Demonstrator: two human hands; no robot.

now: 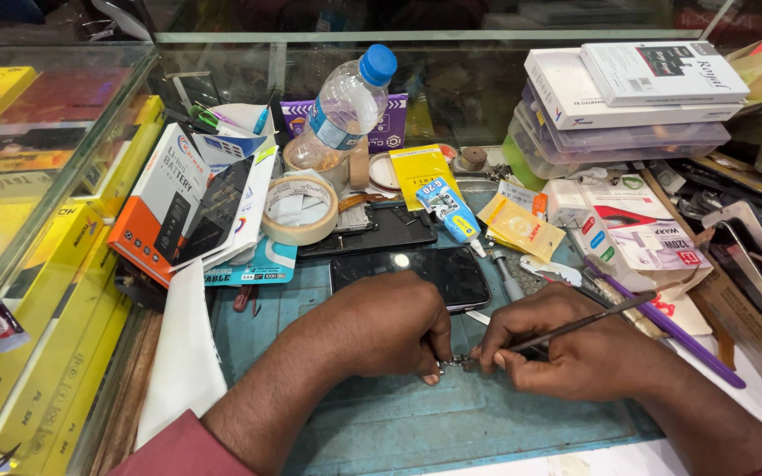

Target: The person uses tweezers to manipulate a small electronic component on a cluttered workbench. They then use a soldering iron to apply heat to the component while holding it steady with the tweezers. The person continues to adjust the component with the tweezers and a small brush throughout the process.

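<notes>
Both hands meet just below the dark phone [410, 275] on the blue mat [451, 423]: left hand [387, 326] pinches a small metal part [457, 360], right hand [575, 353] grips tweezers [575, 324], tips pointing left at it.

- Left hand [379, 324] comes in from the lower left, knuckles up, fingers curled down into a tight pinch grip at the tips.
- Right hand [575, 353] comes in from the lower right, curled too, thumb and forefinger pinched together pen-style.
- The fingertips of both hands nearly meet in the middle, just apart.
- Both forearms angle inward, making a V, with reddish sleeves at the bottom edge.
</notes>
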